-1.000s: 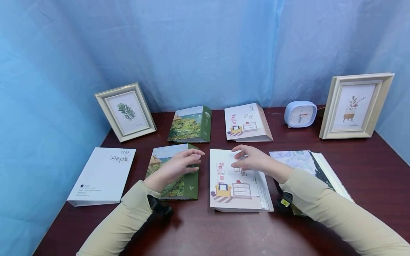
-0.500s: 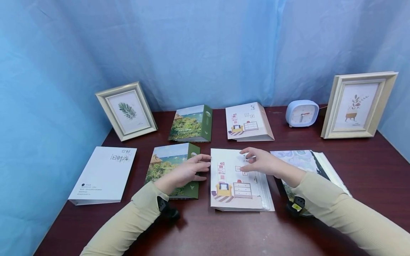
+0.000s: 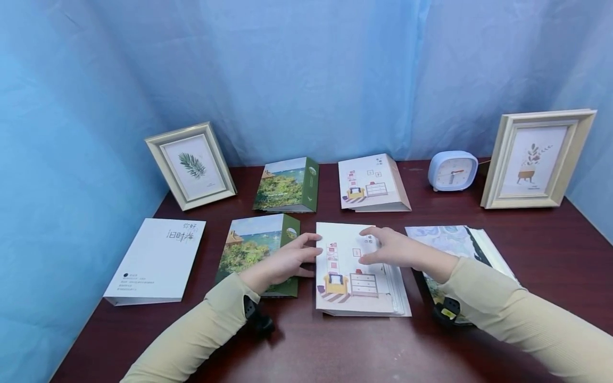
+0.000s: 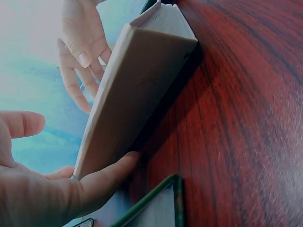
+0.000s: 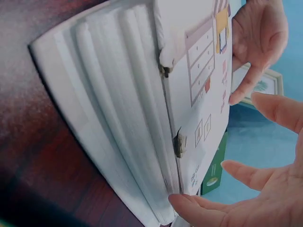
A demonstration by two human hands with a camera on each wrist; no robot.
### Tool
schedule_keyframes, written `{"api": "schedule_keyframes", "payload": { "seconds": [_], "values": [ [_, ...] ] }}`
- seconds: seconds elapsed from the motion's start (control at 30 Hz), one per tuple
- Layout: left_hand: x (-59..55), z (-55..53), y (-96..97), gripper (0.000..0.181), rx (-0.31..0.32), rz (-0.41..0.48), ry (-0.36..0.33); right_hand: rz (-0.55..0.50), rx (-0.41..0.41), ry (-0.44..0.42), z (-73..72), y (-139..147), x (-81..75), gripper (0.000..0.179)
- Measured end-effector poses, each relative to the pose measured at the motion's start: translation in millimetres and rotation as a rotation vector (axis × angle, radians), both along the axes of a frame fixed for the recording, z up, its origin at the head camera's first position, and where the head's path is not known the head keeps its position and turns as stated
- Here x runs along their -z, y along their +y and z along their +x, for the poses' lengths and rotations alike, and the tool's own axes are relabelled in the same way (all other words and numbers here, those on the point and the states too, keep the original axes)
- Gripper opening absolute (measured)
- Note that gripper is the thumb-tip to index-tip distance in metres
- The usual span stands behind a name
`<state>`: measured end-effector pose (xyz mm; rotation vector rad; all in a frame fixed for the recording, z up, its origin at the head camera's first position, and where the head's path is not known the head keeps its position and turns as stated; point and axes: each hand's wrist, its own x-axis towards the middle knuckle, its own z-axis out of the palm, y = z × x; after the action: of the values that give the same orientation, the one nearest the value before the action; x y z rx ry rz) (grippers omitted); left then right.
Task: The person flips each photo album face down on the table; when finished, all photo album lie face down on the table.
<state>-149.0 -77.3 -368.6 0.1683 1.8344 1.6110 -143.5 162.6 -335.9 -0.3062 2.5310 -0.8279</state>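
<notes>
A white photo album [image 3: 335, 298] printed with a yellow armchair and a drawer chest lies flat in front of me. My left hand [image 3: 283, 263] reaches over the green-spined landscape album [image 3: 256, 234], its fingertips right at the white album's left edge. In the left wrist view one of its fingers lies along the foot of the beige spine [image 4: 137, 90], with the thumb raised. My right hand [image 3: 398, 248] is over the album's upper right part. In the right wrist view a fingertip [image 5: 182, 203] meets the page edges, while the thumb and another finger stand apart above the cover.
Behind stand a second landscape album [image 3: 282, 186] and a second armchair album [image 3: 371, 186]. A white album [image 3: 158, 260] lies left, a floral one [image 3: 445, 239] right under my forearm. Two picture frames [image 3: 225, 183] [image 3: 493, 159] and a blue clock [image 3: 452, 154] line the back.
My left hand has moved right, from over the green-spined album to the white album's left edge. My right hand has shifted slightly right and down toward the album's right edge.
</notes>
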Motion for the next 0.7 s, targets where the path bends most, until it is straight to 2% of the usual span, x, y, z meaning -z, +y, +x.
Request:
{"api": "schedule_keyframes", "payload": {
  "seconds": [0.4, 0.7],
  "values": [
    [3.3, 0.2, 17.7, 0.046, -0.078, -0.012, -0.037, 0.005, -0.026, 0.018, 3.7, -2, 3.4, 0.073],
    [-0.1, -0.5, 22.1, 0.047, -0.146, 0.059, -0.099, -0.081, 0.028, -0.127, 1.8, 4, 2.3, 0.078]
  ]
}}
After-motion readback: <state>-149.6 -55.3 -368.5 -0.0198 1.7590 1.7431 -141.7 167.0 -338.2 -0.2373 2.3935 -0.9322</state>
